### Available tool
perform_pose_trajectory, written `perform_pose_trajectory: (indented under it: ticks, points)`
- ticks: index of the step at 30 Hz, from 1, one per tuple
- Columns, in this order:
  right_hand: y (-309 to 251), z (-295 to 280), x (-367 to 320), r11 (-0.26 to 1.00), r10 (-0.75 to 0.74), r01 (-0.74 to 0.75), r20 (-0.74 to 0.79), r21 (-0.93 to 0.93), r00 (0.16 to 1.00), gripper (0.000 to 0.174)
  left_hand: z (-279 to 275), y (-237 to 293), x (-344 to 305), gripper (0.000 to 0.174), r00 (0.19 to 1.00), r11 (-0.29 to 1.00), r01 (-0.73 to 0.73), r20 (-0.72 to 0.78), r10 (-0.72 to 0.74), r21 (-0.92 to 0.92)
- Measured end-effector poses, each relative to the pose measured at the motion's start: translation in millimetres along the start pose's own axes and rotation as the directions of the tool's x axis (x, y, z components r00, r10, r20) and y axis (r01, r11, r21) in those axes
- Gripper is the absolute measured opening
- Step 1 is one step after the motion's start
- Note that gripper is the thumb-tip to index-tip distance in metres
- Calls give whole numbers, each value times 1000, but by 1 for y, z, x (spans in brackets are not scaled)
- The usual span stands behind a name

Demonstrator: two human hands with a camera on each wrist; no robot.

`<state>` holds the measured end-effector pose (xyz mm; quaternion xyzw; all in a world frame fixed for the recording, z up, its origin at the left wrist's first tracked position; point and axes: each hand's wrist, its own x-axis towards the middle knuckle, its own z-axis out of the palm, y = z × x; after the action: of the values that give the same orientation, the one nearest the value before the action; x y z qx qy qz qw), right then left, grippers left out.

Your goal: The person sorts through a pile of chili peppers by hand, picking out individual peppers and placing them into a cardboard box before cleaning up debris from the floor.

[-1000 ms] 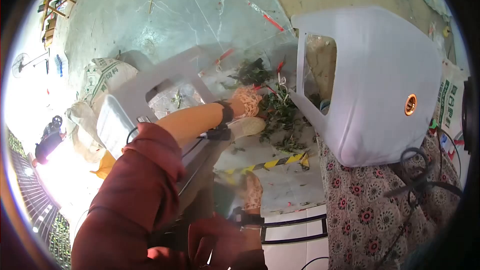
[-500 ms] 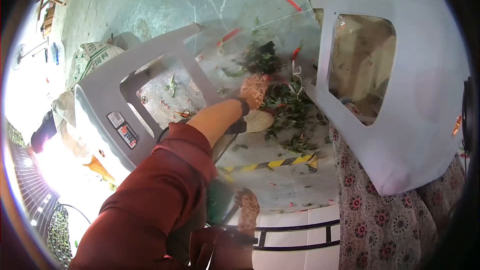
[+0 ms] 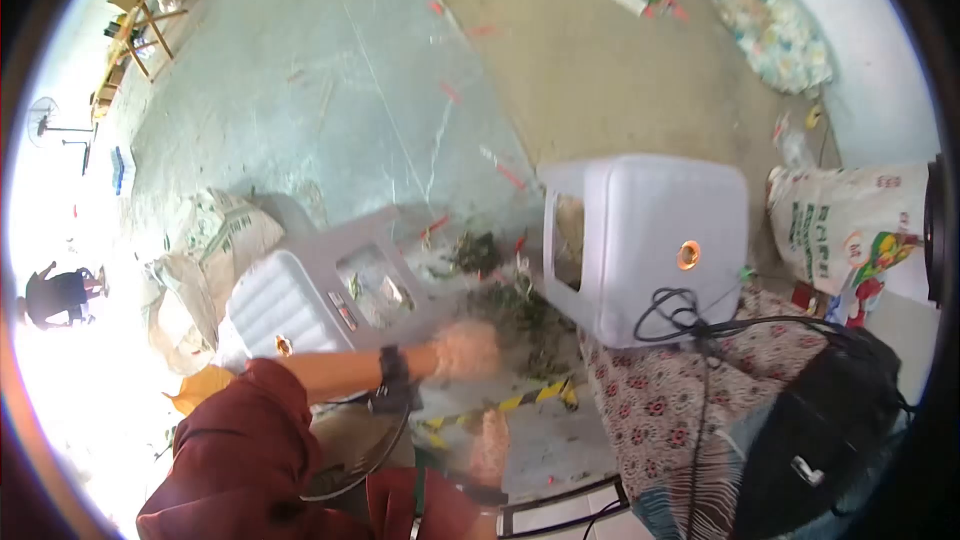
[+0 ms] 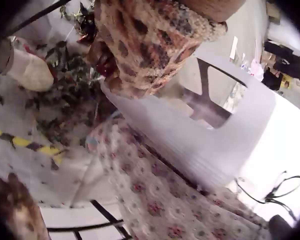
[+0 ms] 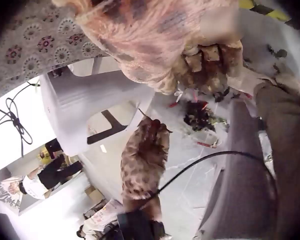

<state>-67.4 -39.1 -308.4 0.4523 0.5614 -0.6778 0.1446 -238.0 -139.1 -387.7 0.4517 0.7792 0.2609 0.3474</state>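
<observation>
Here, the left hand (image 3: 465,348) in a patterned glove pinches a small dark red thing (image 4: 106,67) above the floor, beside the green leafy pile (image 3: 530,315). The gloved right hand (image 3: 490,445), fingers loosely bent, hangs near the yellow-and-black tape (image 3: 510,402). Pale plastic stools (image 3: 655,200) flank the pile. One white woven sack with green print (image 3: 820,225) lies beyond the right stool, another (image 3: 240,235) beyond the left; their contents are hidden.
</observation>
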Motion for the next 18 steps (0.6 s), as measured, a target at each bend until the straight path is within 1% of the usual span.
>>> perform_pose_trajectory:
  ticks: [1,2,3,5,6,8,9,11,12,13,14,15,16,17,18]
  points:
    - [-5,1,-3,997,-81,81,-7,-20,997,36,-5,13,-12,19,998,994,-53,-41,49,-99]
    - [-21,0,-8,937,-248,258,73,-235,966,35,-12,24,-21,21,992,975,-108,-86,93,-196]
    - [-37,4,-5,927,-291,304,87,-220,953,35,-24,33,-27,22,982,944,-167,-132,134,-286]
    - [-68,9,-1,868,-382,409,147,-282,912,35,-72,75,-37,24,994,973,-46,90,68,-227]
    - [-84,10,0,832,-423,457,174,-314,889,35,-82,83,-39,24,995,980,-57,64,70,-193]
    - [-116,11,-4,752,-490,540,226,-378,842,36,-95,98,-49,22,975,960,-215,-100,199,-179]
    - [-130,12,-9,711,-515,571,248,-410,820,36,-100,104,-53,22,972,963,-223,-115,206,-153]
    - [-155,7,-25,627,-551,614,285,-479,785,37,-89,106,-56,23,918,926,-377,-144,369,-29]
    - [-167,2,-34,584,-565,626,296,-516,770,37,-101,128,-49,24,900,910,-410,-188,393,-58]
    - [-176,-4,-44,545,-576,630,298,-554,761,38,-116,140,-57,24,892,903,-428,-187,413,-47]
    - [-182,-11,-59,516,-581,617,286,-594,762,38,-127,156,-56,25,948,724,-311,144,284,616]
    - [-181,-20,-80,500,-582,584,252,-640,774,38,-139,224,-66,26,958,109,-284,287,-15,953]
    - [-174,-32,-108,504,-572,520,184,-690,799,39,-160,233,-68,26,938,95,-347,344,47,933]
    - [-160,-44,-144,528,-550,423,82,-737,831,39,-176,240,-68,23,935,336,-332,260,241,881]
    - [-170,-50,-187,684,-578,416,-96,-599,811,43,-175,263,-73,21,840,518,-508,261,476,688]
